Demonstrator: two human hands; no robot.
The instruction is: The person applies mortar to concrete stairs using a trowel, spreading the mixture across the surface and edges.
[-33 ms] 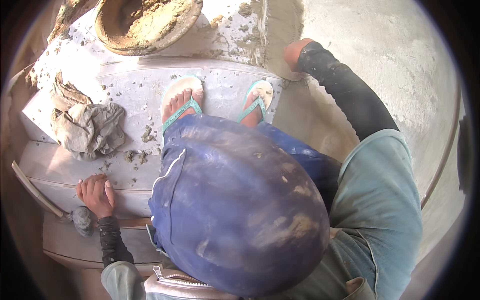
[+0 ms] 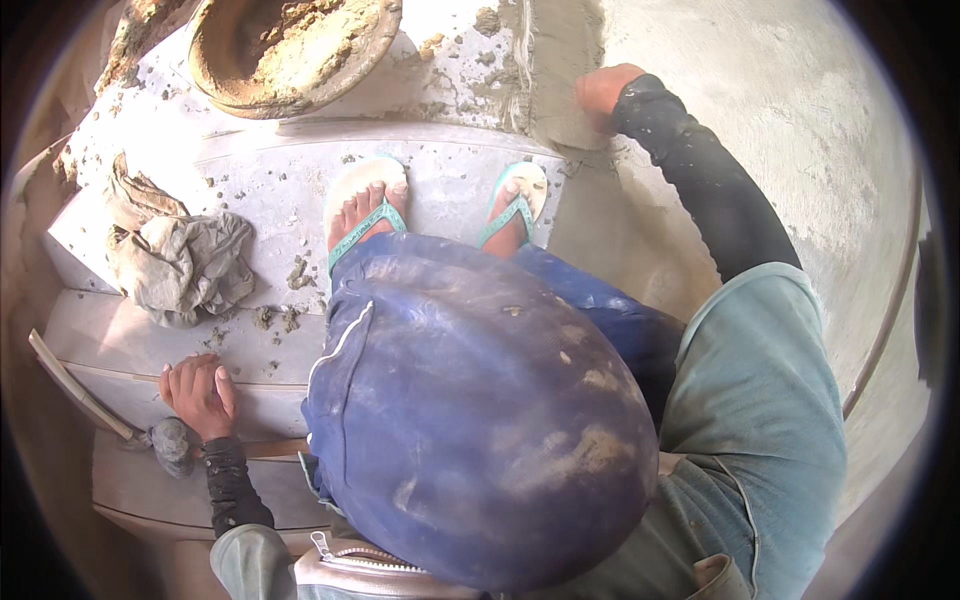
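Note:
My left hand (image 2: 200, 396) rests on the edge of a pale grey step, fingers laid over it and thumb apart, holding nothing. Beside its wrist lies a grey rounded lump (image 2: 172, 447). A brown wooden bar (image 2: 275, 448) runs on the wrist's other side; whether it joins the lump is hidden. At the upper right, my right hand (image 2: 607, 98) is closed in a fist against the rough grey cement surface (image 2: 565, 75). What it grips, if anything, is hidden behind the fingers. A crumpled, dirty grey cloth (image 2: 180, 255) sits on the step beyond my left hand.
A round basin (image 2: 225, 92) with sandy mix stands on the upper step. Crumbs of mortar (image 2: 298, 272) dot the tiled steps (image 2: 270, 165). A pale stick (image 2: 80, 388) leans at the left edge. My sandalled feet and blue-clad knee fill the middle.
My right hand has shifted slightly right and away from me along the cement. The left hand keeps its place on the step; the view has drifted a little.

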